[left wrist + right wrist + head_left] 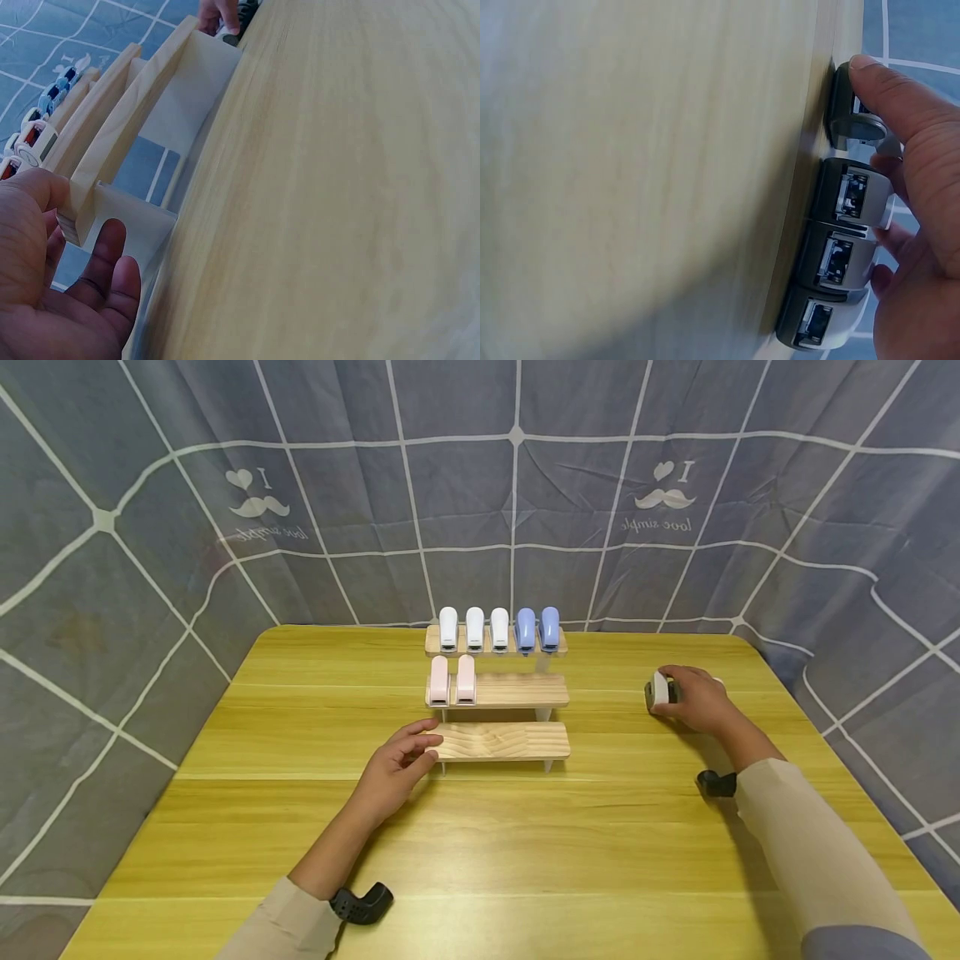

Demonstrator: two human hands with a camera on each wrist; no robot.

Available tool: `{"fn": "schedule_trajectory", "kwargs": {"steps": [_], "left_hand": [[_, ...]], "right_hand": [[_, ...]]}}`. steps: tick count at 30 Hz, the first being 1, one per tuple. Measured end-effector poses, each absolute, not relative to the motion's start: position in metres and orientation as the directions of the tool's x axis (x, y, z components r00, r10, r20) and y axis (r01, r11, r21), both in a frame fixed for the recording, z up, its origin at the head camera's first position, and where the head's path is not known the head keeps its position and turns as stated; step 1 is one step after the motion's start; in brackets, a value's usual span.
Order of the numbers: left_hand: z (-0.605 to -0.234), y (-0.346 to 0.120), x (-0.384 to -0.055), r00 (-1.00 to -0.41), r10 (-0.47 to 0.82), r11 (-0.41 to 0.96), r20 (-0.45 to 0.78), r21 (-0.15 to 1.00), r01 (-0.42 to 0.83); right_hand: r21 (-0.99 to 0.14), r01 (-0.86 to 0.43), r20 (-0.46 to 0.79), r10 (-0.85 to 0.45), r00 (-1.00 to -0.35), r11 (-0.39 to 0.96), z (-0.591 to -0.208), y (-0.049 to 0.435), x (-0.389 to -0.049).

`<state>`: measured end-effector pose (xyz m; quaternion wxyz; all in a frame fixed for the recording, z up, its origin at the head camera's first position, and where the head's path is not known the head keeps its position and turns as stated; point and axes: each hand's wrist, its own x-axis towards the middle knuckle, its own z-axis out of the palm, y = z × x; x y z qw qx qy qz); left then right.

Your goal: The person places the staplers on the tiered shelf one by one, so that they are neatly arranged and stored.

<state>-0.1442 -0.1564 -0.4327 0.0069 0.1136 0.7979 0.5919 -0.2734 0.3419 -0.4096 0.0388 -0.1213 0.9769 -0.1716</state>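
Note:
My right hand (697, 697) is at the right of the table, gripping a stapler (842, 105) with a dark base and pale top. Its thumb lies across that stapler in the right wrist view. Several matching staplers (838, 261) stand in a row beside it, right by the other fingers; the hand mostly hides them in the head view. My left hand (393, 770) touches the left end of the lowest board (498, 742) of a three-step wooden stand, fingers loosely bent. In the left wrist view, some fingers (112, 289) hang free below the board's end.
On the stand's top board (432, 642) are three white staplers (475, 628) and two blue staplers (526, 629). Two pink staplers (466, 678) stand at the left of the middle board (525, 691). A grey-blue curtain (465, 502) with white lines hangs behind the table (487, 860).

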Motion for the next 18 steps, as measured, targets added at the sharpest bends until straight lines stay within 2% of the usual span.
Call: {"fn": "schedule_trajectory", "kwargs": {"steps": [11,18], "left_hand": [[-0.4313,-0.1565,-0.1437,-0.975,0.19,0.284,0.119,0.944,0.171],[-0.4323,-0.1567,-0.1445,-0.974,0.191,0.282,0.122,0.944,0.173]], "right_hand": [[-0.379,-0.214,-0.037,-0.246,-0.969,0.9,-0.4127,0.3419,-0.272],[-0.384,-0.25,0.035,-0.256,-0.966,0.889,-0.4136,0.3414,-0.2682]]}}
